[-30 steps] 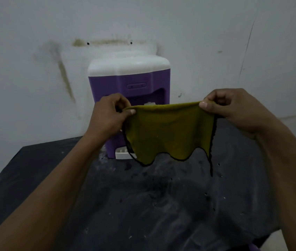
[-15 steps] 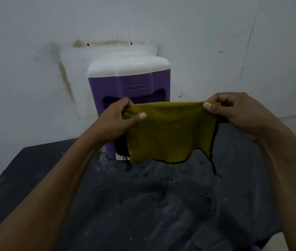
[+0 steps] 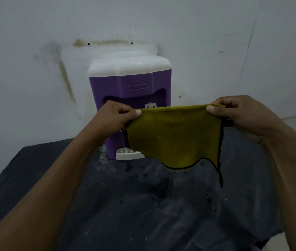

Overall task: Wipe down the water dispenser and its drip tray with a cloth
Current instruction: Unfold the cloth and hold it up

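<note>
A purple water dispenser [image 3: 125, 82] with a white top stands against the wall at the back of the table. Its white drip tray [image 3: 125, 155] juts out at the base, partly hidden by the cloth. An olive-yellow cloth [image 3: 176, 134] with a dark hem hangs spread in the air in front of the dispenser. My left hand [image 3: 114, 118] pinches its upper left corner. My right hand [image 3: 243, 116] pinches its upper right corner. The cloth covers the dispenser's lower right front.
The table is draped in a black sheet [image 3: 143, 205] speckled with white dust and crumbs near the dispenser's foot. A stained white wall [image 3: 35, 69] rises right behind. Pale floor shows at the lower right corner [image 3: 277, 243].
My left hand has shifted its pinch back to the cloth's upper left corner, and the cloth is stretched flatter between both hands. The drip tray is more exposed.
</note>
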